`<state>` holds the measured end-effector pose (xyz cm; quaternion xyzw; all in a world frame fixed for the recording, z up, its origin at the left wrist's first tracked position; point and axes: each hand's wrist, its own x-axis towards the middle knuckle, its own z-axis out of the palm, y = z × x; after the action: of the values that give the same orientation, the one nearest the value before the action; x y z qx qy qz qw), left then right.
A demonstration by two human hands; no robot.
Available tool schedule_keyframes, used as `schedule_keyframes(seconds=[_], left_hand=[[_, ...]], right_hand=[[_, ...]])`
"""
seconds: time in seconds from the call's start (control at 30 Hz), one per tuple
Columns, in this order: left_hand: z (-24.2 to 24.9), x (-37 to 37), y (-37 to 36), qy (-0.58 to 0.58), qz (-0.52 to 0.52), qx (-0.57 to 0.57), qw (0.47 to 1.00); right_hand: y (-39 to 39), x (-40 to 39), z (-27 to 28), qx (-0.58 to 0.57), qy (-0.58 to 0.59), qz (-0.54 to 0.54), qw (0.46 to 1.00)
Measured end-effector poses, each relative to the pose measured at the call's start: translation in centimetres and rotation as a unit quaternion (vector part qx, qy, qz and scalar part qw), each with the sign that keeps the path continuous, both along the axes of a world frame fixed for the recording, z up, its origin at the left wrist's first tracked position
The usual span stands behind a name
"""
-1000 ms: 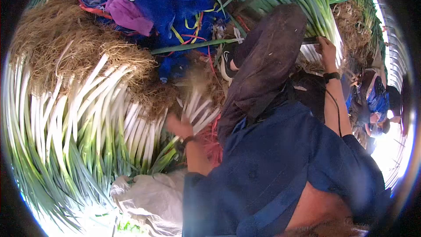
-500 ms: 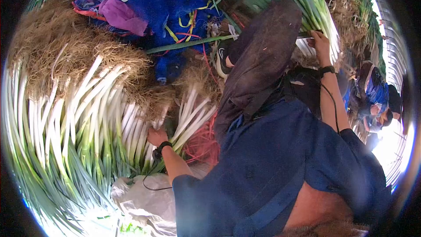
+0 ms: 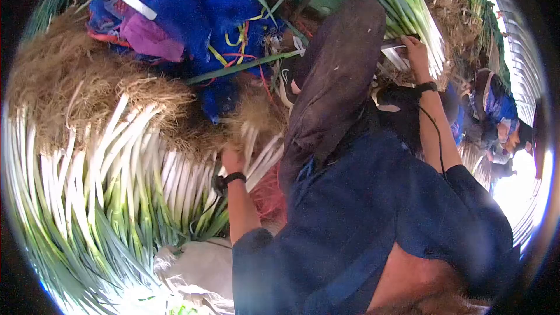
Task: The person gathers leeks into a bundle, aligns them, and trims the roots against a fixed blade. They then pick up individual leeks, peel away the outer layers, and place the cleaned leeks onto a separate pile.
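My left hand (image 3: 233,156) reaches in among long green onions (image 3: 182,178), beside a small group of them (image 3: 263,154) with roots upward. Its fingers are hidden between the white stems and the brown roots (image 3: 254,115). My right hand (image 3: 415,57) is closed around a thin dark object (image 3: 410,37) at the white stems of another bunch of green onions (image 3: 430,38). A pale flat strip (image 3: 389,44) shows just left of those fingers. Both wrists wear dark bands with a cord.
A large pile of green onions (image 3: 108,166) spreads across the left, its matted roots (image 3: 70,93) at the top. Blue netting (image 3: 192,17), a purple cloth (image 3: 153,38) and red strings (image 3: 270,195) lie around. My bent leg (image 3: 344,76) stands between both hands. Another person (image 3: 501,122) is at far right.
My left hand has moved right and up, from the white stems of the pile towards the small group's roots. My right hand stays at its bunch as the view shifts slightly.
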<state>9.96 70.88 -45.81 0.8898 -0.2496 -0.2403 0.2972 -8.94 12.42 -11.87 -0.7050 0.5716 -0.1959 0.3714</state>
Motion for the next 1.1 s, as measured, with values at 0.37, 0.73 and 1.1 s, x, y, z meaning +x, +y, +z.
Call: schedule_keyframes(seconds=[0.37,0.73,1.1], left_hand=[[6.5,3.5,-4.9,-0.029,-0.115,0.04,0.992],[44.0,17.5,-22.7,0.136,-0.077,-0.278,0.948],[54.4,15.7,-33.8,0.332,-0.126,-0.477,0.804]], right_hand=[[1.0,-1.7,2.3,-0.046,-0.045,0.006,0.998],[18.2,21.8,5.7,0.085,-0.101,0.587,0.799],[16.5,19.8,11.0,0.312,-0.484,0.402,0.712]])
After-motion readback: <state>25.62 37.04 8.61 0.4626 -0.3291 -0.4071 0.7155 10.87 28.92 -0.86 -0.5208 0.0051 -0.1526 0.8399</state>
